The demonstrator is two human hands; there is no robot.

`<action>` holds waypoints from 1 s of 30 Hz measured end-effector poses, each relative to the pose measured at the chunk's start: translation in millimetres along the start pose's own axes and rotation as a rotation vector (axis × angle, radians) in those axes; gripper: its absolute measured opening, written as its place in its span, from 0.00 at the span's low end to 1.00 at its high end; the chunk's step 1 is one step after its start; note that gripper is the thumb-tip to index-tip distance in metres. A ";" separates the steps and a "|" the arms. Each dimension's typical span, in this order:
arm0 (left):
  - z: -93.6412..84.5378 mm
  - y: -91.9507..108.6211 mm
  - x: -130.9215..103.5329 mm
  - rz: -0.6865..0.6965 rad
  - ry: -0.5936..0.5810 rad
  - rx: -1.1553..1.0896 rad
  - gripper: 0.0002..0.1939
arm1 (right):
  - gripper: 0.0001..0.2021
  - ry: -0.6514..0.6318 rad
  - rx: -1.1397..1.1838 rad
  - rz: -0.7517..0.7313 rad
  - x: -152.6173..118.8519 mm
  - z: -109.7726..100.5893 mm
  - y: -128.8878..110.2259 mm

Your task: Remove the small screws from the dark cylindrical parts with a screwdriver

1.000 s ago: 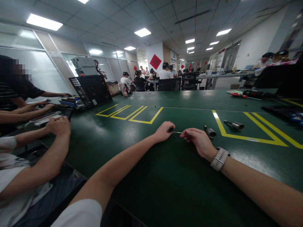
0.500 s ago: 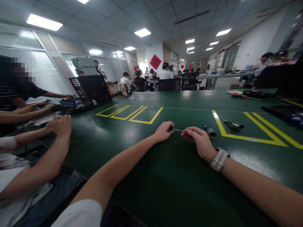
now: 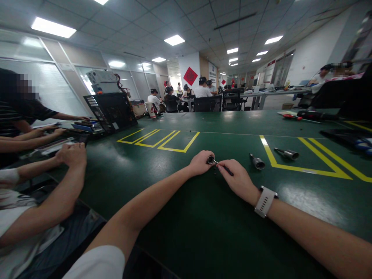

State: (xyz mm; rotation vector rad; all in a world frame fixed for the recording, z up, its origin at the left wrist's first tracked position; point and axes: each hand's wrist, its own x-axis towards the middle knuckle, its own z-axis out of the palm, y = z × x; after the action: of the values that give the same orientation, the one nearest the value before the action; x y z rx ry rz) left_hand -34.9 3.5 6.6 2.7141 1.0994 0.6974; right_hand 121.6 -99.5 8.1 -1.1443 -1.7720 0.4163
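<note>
My left hand [image 3: 200, 163] is wrapped round a metal socket piece [image 3: 210, 159], whose round hollow end faces right; the rest of it is hidden in the fist. In my right hand [image 3: 240, 180] is a thin screwdriver [image 3: 229, 171] with a dark handle. Its slim shaft points left and its tip is at the socket's mouth; how deep it goes I cannot tell. To the right of my right hand lies a metal socket with a thin shank [image 3: 257, 162]. A similar socket [image 3: 287, 154] rests farther right, inside a yellow taped outline.
Yellow tape outlines [image 3: 180, 150] mark the green table [image 3: 180, 217]. A black-framed computer case [image 3: 112, 114] stands at the back left. At far right lie a red-handled screwdriver [image 3: 292, 116] and a dark tray [image 3: 345, 136]. A co-worker's hands [image 3: 72, 154] are close on the left.
My right hand has moved slightly left and turned, and the screwdriver's dark handle now shows. The shaft now meets the socket at a steeper slant. My left hand has hardly moved.
</note>
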 end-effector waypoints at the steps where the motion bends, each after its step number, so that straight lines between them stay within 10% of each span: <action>1: -0.1 0.0 -0.1 0.004 -0.001 0.001 0.08 | 0.09 0.002 -0.009 0.011 0.1 0.0 0.0; 30: 1.4 -5.9 2.6 0.139 0.008 -0.143 0.05 | 0.12 0.013 0.608 0.484 8.7 -11.0 14.1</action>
State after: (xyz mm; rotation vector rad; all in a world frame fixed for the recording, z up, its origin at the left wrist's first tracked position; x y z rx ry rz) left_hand -36.3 9.7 4.7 2.6858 0.8341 0.7758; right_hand 137.2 -87.3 8.3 -1.1020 -1.2035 1.1440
